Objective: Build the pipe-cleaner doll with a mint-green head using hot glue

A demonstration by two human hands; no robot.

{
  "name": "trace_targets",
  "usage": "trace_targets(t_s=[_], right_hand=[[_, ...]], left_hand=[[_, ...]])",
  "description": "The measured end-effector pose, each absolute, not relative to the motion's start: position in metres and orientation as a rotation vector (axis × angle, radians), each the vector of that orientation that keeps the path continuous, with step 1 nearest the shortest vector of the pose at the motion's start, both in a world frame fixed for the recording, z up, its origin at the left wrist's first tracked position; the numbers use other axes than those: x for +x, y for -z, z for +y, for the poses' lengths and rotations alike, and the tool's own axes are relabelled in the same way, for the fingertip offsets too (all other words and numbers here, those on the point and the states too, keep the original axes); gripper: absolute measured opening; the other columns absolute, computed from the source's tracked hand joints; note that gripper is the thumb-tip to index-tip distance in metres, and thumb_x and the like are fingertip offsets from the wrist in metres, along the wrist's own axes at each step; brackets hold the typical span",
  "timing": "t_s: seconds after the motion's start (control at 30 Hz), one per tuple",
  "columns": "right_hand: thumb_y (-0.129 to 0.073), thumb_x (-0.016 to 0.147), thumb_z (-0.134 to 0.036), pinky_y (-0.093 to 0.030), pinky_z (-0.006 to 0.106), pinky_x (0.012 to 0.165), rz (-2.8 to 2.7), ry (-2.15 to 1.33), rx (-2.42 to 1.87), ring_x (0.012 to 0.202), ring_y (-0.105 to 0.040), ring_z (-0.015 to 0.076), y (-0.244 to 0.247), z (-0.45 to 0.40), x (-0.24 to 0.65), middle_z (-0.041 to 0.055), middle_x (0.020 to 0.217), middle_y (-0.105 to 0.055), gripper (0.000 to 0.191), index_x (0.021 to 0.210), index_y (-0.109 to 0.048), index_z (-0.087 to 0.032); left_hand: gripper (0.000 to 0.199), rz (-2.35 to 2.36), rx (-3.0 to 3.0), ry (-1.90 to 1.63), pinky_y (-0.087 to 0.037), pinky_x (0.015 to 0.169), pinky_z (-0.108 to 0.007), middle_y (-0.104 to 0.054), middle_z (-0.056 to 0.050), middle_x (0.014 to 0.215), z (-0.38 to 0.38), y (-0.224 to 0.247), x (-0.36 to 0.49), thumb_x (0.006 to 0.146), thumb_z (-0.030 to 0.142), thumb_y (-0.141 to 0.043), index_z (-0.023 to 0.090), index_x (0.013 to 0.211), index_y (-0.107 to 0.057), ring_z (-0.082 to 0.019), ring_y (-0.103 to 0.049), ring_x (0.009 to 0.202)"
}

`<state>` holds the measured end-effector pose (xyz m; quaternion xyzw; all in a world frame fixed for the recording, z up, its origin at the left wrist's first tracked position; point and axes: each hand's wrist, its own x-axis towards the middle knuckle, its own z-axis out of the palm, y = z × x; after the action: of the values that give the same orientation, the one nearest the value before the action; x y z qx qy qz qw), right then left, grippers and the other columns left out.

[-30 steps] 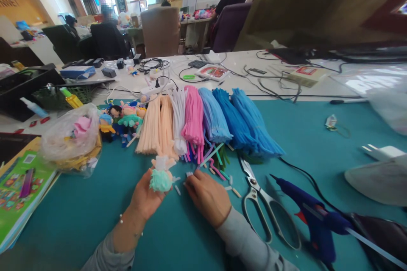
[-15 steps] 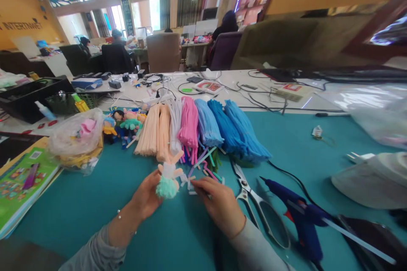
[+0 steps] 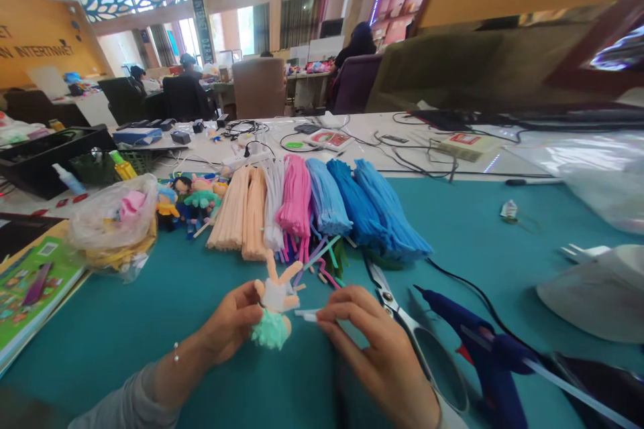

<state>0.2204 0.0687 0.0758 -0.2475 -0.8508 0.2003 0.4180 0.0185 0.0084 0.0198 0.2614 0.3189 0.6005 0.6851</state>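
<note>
**Two hands joining a white piece to a doll**

Left hand (image 3: pixel 236 325) fingers pinch the small pipe-cleaner doll with mint-green skirt (image 3: pixel 273 312) above the teal worktop (image 3: pixel 151 322). Right hand (image 3: pixel 369 342) fingers grip a short white pipe-cleaner piece (image 3: pixel 306 314) beside it. Next, I judge, wrapping needs precise alignment. Since earlier, both hands have lifted closer together.

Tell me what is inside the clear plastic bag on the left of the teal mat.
Through the clear plastic bag a pink piece shows near the top and yellow material along the bottom. The crinkled film and glare hide what they are and whatever else lies deeper inside.
</note>
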Motion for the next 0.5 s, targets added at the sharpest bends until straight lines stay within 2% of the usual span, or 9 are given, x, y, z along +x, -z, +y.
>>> trace_targets(t_s=[0.1,0.23,0.37,0.5], right_hand=[[-0.05,0.087,-0.014,-0.048,0.031,0.065,-2.182,-0.392,-0.568,0.071,-0.058,0.017,-0.071,0.065,0.217,0.0036,0.077,-0.059,0.014,0.082,-0.06,-0.022],[-0.051,0.087,-0.017,-0.047,0.033,0.066,-2.166,-0.324,-0.552,0.072,-0.055,0.0177,-0.063,0.063,0.212,0.0036,0.077,-0.056,0.013,0.079,-0.059,-0.022],[-0.051,0.086,-0.018,-0.045,0.033,0.066,-2.177,-0.301,-0.556,0.071,-0.054,0.0176,-0.062,0.061,0.211,0.003,0.075,-0.055,0.014,0.076,-0.059,-0.023],[-0.051,0.086,-0.015,-0.045,0.033,0.068,-2.218,-0.285,-0.578,0.07,-0.053,0.0171,-0.068,0.06,0.212,0.0023,0.073,-0.054,0.015,0.075,-0.058,-0.022]], left_hand=[[0.042,0.76,0.613,-1.322,-0.042,0.058,-0.023,-0.067,-0.008,0.083,0.006,-0.021,0.019,0.055,0.036,-0.083,0.014,0.088,-0.067,-0.014,-0.058,0.065],[0.048,0.804,0.656,-1.283,-0.042,0.062,-0.024,-0.067,-0.008,0.084,0.002,-0.024,0.021,0.055,0.039,-0.082,0.014,0.093,-0.067,-0.016,-0.058,0.069],[0.042,0.793,0.641,-1.292,-0.042,0.061,-0.023,-0.065,-0.006,0.082,0.0,-0.027,0.023,0.054,0.039,-0.082,0.015,0.086,-0.066,-0.015,-0.057,0.069],[0.045,0.806,0.632,-1.284,-0.042,0.061,-0.023,-0.065,-0.006,0.079,-0.001,-0.03,0.024,0.052,0.041,-0.083,0.015,0.084,-0.065,-0.015,-0.058,0.069]])
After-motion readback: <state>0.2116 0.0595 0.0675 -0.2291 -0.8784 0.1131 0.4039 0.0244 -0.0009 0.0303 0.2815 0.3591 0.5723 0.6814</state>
